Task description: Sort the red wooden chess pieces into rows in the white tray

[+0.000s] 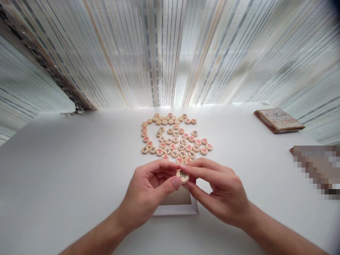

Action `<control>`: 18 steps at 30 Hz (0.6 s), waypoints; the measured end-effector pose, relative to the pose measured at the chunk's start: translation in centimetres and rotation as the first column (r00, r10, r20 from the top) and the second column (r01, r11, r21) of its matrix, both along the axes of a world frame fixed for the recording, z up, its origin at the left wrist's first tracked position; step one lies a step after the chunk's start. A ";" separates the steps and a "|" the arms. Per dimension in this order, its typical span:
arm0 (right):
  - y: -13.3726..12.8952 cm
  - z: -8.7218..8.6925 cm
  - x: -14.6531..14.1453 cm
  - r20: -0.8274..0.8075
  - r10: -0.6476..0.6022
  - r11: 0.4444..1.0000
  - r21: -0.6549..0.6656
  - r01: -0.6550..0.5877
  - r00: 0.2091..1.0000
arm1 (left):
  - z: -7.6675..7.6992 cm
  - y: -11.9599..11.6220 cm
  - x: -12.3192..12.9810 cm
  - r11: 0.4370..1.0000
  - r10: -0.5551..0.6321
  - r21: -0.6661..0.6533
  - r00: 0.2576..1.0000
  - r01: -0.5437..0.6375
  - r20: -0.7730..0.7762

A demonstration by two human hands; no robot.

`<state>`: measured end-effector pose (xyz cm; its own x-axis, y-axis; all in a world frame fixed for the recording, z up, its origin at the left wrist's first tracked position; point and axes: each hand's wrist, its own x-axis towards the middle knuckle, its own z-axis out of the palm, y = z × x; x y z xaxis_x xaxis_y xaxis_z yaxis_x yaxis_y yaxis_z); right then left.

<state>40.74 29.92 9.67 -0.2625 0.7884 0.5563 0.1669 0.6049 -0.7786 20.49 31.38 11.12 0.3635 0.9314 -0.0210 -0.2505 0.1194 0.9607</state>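
A round wooden piece (182, 176) with a black character faces up between my two hands. My left hand (151, 191) grips its left edge with thumb and fingers, while my right hand (221, 193) pinches the right side. Below them lies a shallow white box (175, 210) with a brownish inside, partly hidden by my hands. Just beyond my fingertips, many wooden discs (175, 139) lie spread on the white table (92, 170); some show red characters, others black ones. Several plain discs (165, 122), with no character visible, sit along the far side of the group.
A flat brown-edged box (280, 120) with a printed cover lies at the far right of the table. Nearer on the right edge is another item (316, 166), mostly blurred by pixels. A striped curtain (170, 53) hangs behind the table, with a dark beaded strand (63, 88) at left.
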 end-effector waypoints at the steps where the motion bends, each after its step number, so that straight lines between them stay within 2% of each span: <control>1: 0.0 0.0 0.0 -0.002 0.010 1.000 0.001 -0.010 1.000 | -0.1 0.0 0.0 1.000 0.008 -0.006 1.000 -0.008 0.000; 7: 0.1 0.2 0.0 0.013 -0.035 0.999 0.029 0.034 0.999 | -0.3 -0.1 -0.1 1.000 0.007 -0.017 1.000 -0.007 -0.013; 11: 0.0 0.4 -0.1 0.041 -0.051 0.997 0.059 0.049 0.998 | 0.0 0.1 -0.4 0.999 0.012 0.032 0.997 -0.009 -0.077; 14: 0.0 0.4 0.0 0.098 -0.077 0.995 0.077 0.069 0.992 | 0.1 0.6 -0.9 0.986 0.117 0.135 0.978 -0.094 -0.174; 18: 0.0 -0.1 -0.1 0.201 -0.067 0.995 0.092 0.049 0.977 | -0.7 1.7 -1.8 0.918 0.330 0.327 0.887 -0.223 -0.322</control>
<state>40.64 29.94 9.57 -0.3322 0.7570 0.5626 0.3531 0.6529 -0.6701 18.71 33.10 10.45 0.1063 0.9800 0.1685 0.1389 -0.1825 0.9733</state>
